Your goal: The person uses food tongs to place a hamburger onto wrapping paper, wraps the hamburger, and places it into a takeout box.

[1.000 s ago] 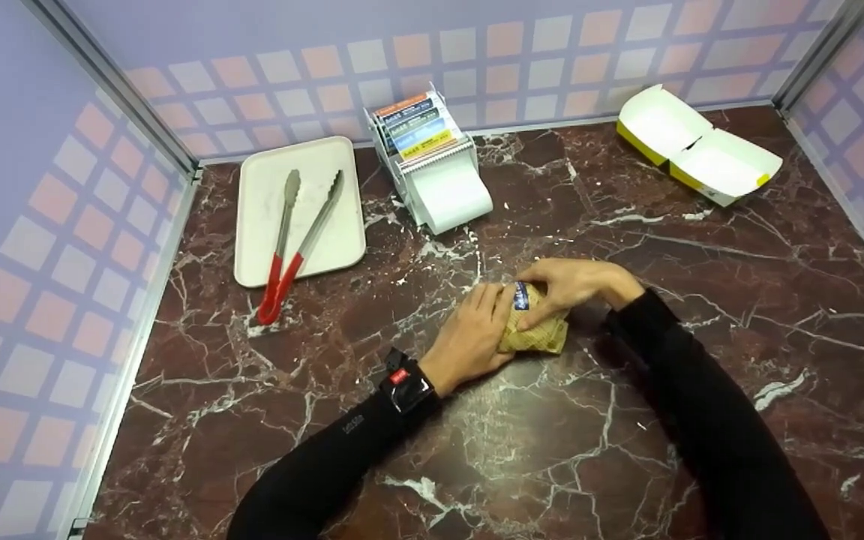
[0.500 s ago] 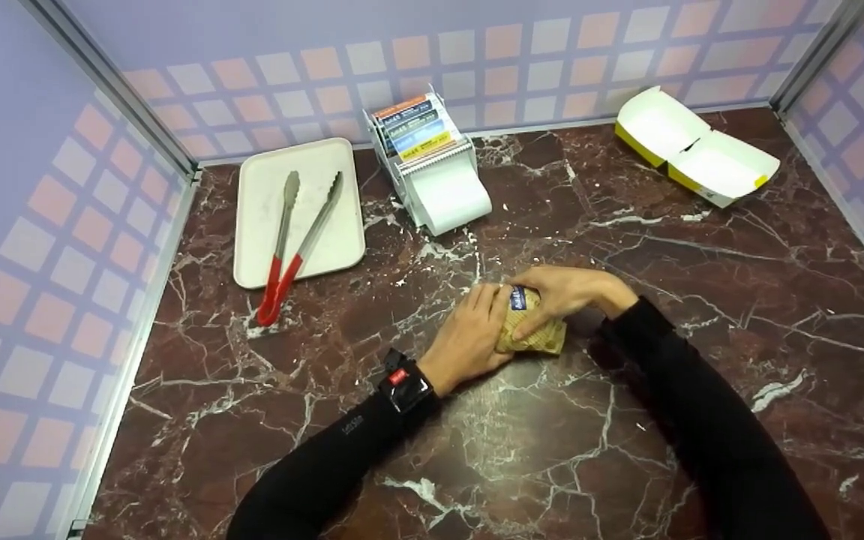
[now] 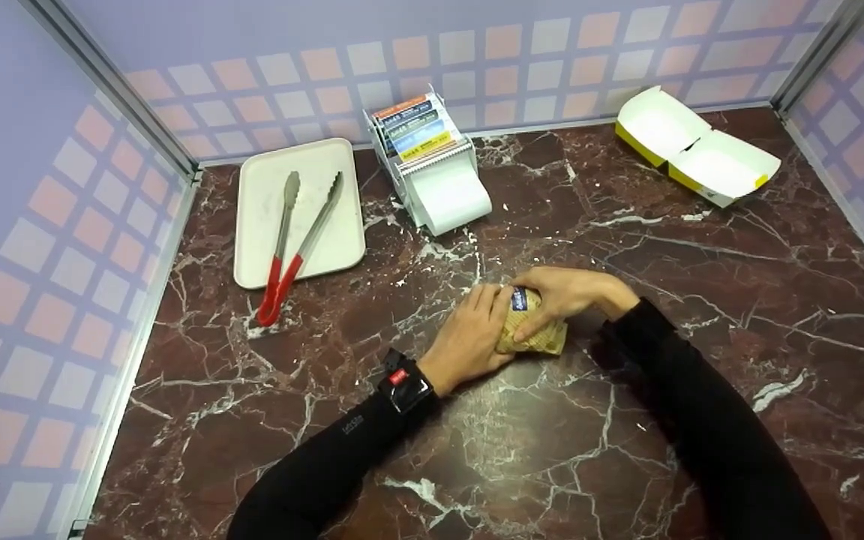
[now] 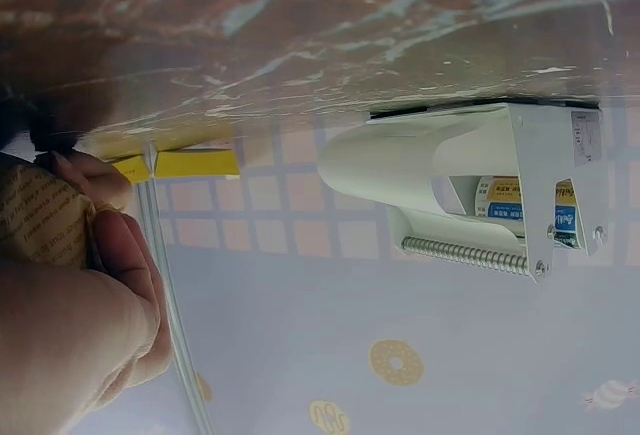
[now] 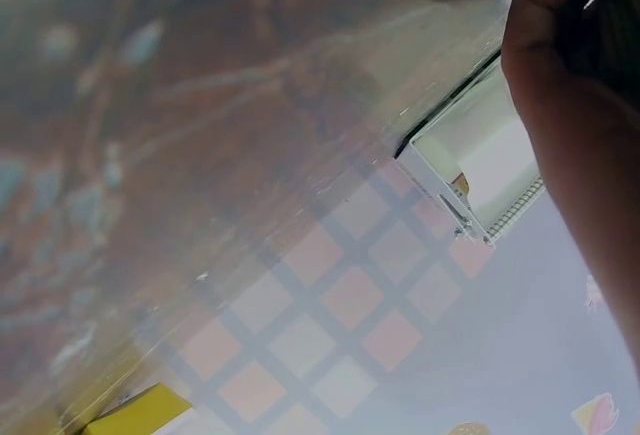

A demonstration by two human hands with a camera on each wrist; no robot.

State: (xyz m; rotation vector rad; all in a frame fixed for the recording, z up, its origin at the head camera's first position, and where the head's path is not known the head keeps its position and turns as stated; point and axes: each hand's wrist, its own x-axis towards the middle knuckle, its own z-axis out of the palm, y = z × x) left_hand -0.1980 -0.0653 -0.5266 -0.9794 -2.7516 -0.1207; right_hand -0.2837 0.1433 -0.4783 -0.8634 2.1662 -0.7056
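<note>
A small bundle wrapped in yellow-brown printed paper point(image 3: 544, 339) sits on the marble-patterned table between both hands. On its top is a dark blue label point(image 3: 520, 299) with white print. From the left side, my left hand point(image 3: 469, 334) grips the bundle. My right hand point(image 3: 568, 292) holds the far and right side, its thumb across the top. Printed paper point(image 4: 38, 213) shows beside the curled left fingers in the left wrist view. Only part of the right hand point(image 5: 575, 145) appears in the right wrist view, dark and blurred. What the paper contains is hidden.
A white dispenser point(image 3: 447, 199) with several coloured label rolls stands behind the hands. Red-handled tongs point(image 3: 280, 262) lie across a cream tray point(image 3: 252, 217) at left. An open yellow-and-white carton point(image 3: 724, 161) is at back right. Patterned walls enclose the table.
Over the last second my right hand has shifted slightly nearer and to the left on the bundle. The left hand has stayed almost still, and the label has barely moved.
</note>
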